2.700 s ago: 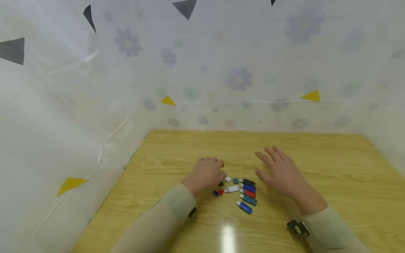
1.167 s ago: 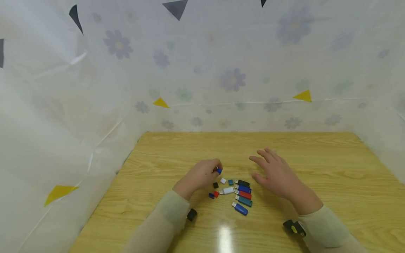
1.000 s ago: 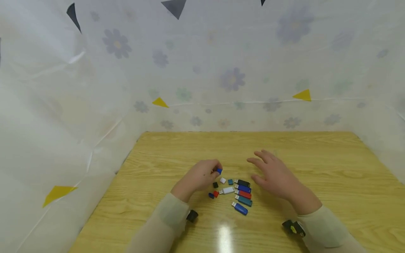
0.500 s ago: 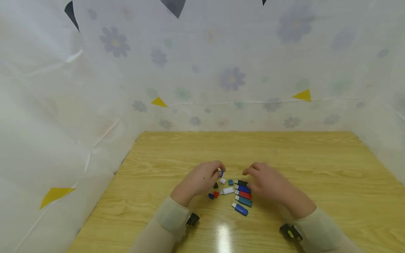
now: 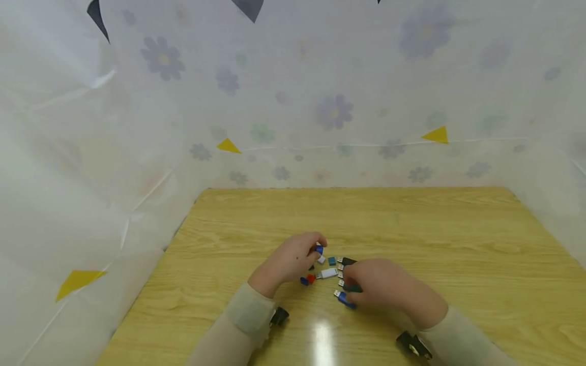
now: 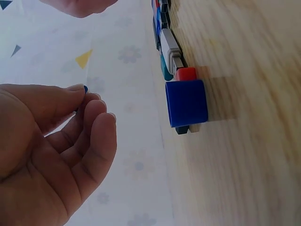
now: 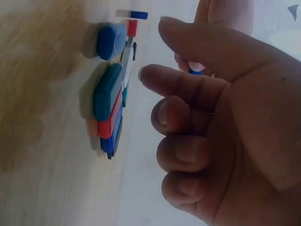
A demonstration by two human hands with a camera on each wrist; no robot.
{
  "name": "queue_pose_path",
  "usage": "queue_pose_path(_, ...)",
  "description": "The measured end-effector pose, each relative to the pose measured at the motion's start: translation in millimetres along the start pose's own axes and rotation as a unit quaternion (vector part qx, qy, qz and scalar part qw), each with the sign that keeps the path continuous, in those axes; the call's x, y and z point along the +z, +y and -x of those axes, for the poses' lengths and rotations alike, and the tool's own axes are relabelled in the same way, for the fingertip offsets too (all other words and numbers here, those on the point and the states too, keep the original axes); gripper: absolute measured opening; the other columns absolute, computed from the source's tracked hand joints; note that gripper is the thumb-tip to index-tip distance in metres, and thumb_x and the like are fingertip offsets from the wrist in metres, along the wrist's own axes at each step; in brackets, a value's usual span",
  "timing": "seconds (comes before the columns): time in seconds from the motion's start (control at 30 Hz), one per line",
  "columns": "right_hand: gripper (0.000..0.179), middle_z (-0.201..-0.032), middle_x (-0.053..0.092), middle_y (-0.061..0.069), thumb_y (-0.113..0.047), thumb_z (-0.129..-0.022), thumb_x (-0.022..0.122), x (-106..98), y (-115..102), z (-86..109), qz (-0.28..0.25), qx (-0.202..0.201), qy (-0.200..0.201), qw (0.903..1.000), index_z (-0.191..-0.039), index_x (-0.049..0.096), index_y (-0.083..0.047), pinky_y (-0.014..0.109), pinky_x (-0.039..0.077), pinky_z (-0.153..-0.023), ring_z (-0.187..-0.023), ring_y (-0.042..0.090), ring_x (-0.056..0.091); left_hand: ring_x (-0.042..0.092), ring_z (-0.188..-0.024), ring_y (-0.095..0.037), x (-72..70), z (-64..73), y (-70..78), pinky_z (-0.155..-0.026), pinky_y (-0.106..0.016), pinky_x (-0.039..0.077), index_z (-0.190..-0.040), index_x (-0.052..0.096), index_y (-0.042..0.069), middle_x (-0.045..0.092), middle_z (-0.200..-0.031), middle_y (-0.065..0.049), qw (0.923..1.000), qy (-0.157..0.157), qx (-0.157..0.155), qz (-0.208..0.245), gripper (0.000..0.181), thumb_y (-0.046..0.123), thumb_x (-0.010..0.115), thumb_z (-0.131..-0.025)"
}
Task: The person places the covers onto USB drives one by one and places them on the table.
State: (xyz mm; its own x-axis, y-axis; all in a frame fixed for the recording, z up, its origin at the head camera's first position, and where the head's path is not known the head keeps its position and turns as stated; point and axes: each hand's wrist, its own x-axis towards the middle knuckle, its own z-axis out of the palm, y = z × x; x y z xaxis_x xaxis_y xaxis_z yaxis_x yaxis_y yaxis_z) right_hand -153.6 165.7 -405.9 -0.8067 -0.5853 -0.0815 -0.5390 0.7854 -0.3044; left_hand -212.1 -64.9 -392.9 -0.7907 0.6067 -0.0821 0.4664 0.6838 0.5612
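My left hand (image 5: 290, 256) pinches a small blue cap (image 5: 319, 249) between thumb and forefinger, above the loose caps. In the left wrist view only a sliver of that cap shows at the fingertips. My right hand (image 5: 382, 284) hovers over the right ends of the USB sticks, thumb and forefinger apart, other fingers bent, nothing held. Its forefinger and thumb are near a rounded blue USB stick (image 7: 110, 41) and a teal USB stick (image 7: 108, 89). Beyond lie red (image 7: 110, 125), dark blue (image 7: 109, 142) and black (image 5: 349, 261) sticks, partly hidden by this hand in the head view.
A white USB stick (image 5: 328, 273) lies left of the row. Around it on the wooden table (image 5: 247, 218) are loose caps: teal (image 5: 331, 261), white (image 5: 321, 260), black (image 5: 312, 267), red (image 5: 311, 278) and dark blue (image 5: 304, 281). A patterned white sheet (image 5: 293, 117) stands behind.
The left hand has picked up the blue cap and holds it almost still. My right hand has come down and left over the USB sticks, its fingers bending.
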Motion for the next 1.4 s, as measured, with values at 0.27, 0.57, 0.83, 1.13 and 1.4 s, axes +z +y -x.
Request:
queue_pose_path(0.27, 0.028, -0.07, 0.05, -0.018, -0.046, -0.08, 0.081, 10, -7, -1.4, 0.025, 0.0, 0.006, 0.9997, -0.08, 0.058, -0.028, 0.03, 0.038, -0.052, -0.057, 0.006, 0.044, 0.055, -0.068, -0.008, 0.7, 1.4, -2.9, -0.062, -0.028, 0.048, -0.135, 0.06, 0.011, 0.064, -0.096, 0.004, 0.9999, 0.01, 0.006, -0.011, 0.031, 0.023, 0.055, -0.107)
queue_pose_path(0.57, 0.027, -0.066, 0.047, -0.016, -0.035, -0.08, 0.082, 18, -15, -2.1, 0.046, 0.009, -0.01, 0.9988, -0.079, 0.056, -0.027, 0.03, 0.038, -0.052, -0.056, 0.007, 0.044, 0.057, -0.087, -0.003, 4.4, 0.7, -4.5, -0.075, -0.026, 0.05, -0.13, 0.066, 0.016, 0.062, -0.117, 0.007, 0.9961, 0.031, 0.043, -0.07, 0.027, 0.024, 0.056, -0.106)
queue_pose_path(0.83, 0.024, -0.064, 0.047, -0.016, -0.031, -0.082, 0.079, 22, -15, -4.3, 0.05, 0.003, -0.01, 0.9987, -0.076, 0.056, -0.026, 0.029, 0.038, -0.052, -0.054, 0.007, 0.043, 0.059, -0.092, -0.004, 2.3, 0.9, -3.2, -0.079, -0.027, 0.051, -0.133, 0.064, 0.016, 0.062, -0.121, 0.007, 0.9934, 0.04, 0.058, -0.09, 0.029, 0.025, 0.052, -0.108)
queue_pose_path(1.13, 0.024, -0.067, 0.046, -0.016, -0.03, -0.083, 0.076, 9, -5, -5.0, 0.015, -0.023, 0.041, 0.9988, -0.077, 0.053, -0.026, 0.026, 0.036, -0.05, -0.055, 0.003, 0.04, 0.062, -0.095, -0.003, -4.3, 2.9, -1.6, -0.082, -0.027, 0.052, -0.136, 0.063, 0.016, 0.067, -0.122, 0.006, 0.9933, 0.029, 0.065, -0.091, 0.032, 0.028, 0.052, -0.108)
queue_pose_path(1.4, 0.019, -0.071, 0.05, -0.015, -0.024, -0.091, 0.075, -31, 5, -8.0, -0.014, -0.017, 0.073, 0.9971, -0.087, 0.057, -0.023, 0.026, 0.039, -0.053, -0.056, 0.003, 0.043, 0.059, -0.081, 0.001, -16.2, 4.0, 3.5, -0.073, -0.024, 0.051, -0.135, 0.065, 0.019, 0.068, -0.114, 0.01, 0.994, 0.025, 0.098, -0.043, 0.03, 0.025, 0.054, -0.107)
